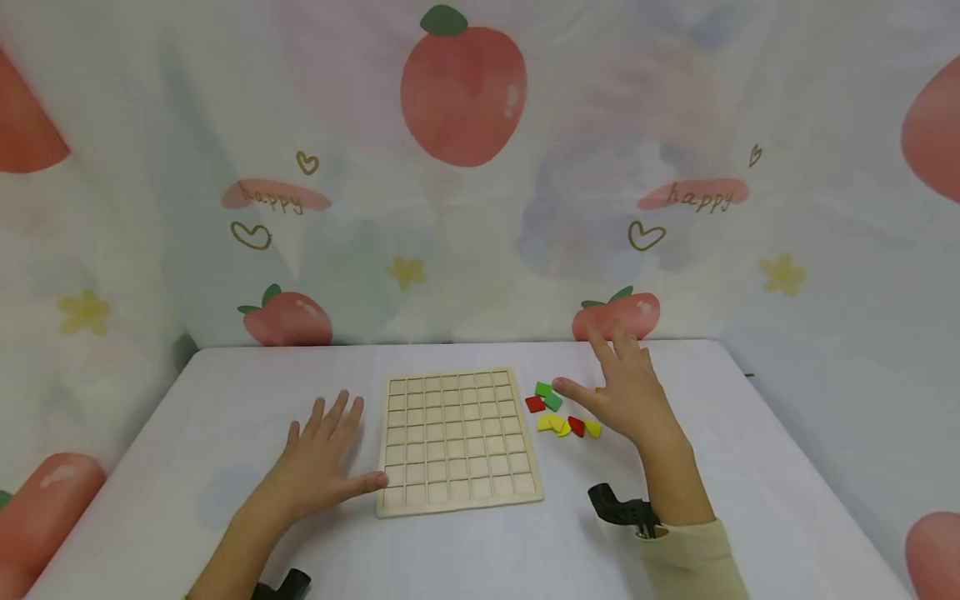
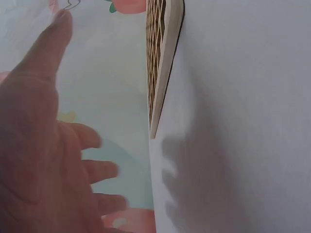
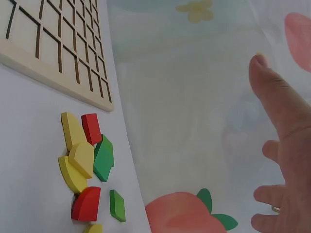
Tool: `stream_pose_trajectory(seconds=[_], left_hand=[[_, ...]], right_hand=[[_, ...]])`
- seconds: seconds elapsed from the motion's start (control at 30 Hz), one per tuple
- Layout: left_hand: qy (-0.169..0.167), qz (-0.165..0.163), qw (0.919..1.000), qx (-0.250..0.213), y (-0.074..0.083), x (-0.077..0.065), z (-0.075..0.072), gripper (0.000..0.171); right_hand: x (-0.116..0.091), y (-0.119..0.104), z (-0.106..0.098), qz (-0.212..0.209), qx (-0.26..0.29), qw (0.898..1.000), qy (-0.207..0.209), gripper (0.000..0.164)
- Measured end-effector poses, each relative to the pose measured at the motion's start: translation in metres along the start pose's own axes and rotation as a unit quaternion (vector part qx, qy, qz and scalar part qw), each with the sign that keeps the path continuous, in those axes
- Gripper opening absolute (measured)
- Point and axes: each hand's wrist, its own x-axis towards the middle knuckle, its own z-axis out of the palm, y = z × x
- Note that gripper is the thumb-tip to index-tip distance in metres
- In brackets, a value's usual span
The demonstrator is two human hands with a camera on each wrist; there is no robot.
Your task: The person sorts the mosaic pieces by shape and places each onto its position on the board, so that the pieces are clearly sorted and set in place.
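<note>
A square pale wooden board with a grid of shallow recesses lies on the table. My left hand hovers at its left with spread fingers, the thumb overlapping the board's edge in the head view. My right hand is raised over the small pieces at the board's right, fingers apart and holding nothing. Among them are yellow rounded pieces, a red piece, a red curved piece and green pieces. A bit of orange shows beside the right hand, mostly hidden by it.
The white table ends at the back against a printed cloth with fruit, hearts and flowers. Similar cloth hangs on both sides. Black wrist mounts sit on both forearms, above the tabletop.
</note>
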Motion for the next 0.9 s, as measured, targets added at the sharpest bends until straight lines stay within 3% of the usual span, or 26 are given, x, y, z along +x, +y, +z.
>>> stream_pose_trajectory(seconds=[0.13,0.37,0.7,0.9], left_hand=[[-0.058,-0.005,0.9982,-0.016,0.003,-0.003,0.004,0.118],[-0.107,-0.001,0.9935,-0.037,0.011,-0.004,0.012,0.122],[-0.121,0.006,0.9924,-0.025,0.018,-0.003,0.018,0.133],[-0.119,-0.006,0.9927,-0.015,0.021,-0.001,0.018,0.126]], right_hand=[[0.006,-0.007,0.007,-0.006,0.017,1.0,0.001,0.105],[0.013,-0.012,0.011,-0.002,0.037,0.999,-0.011,0.101],[0.012,-0.009,0.011,-0.008,0.018,0.999,-0.032,0.094],[0.012,-0.006,0.009,-0.005,-0.014,0.999,-0.052,0.085]])
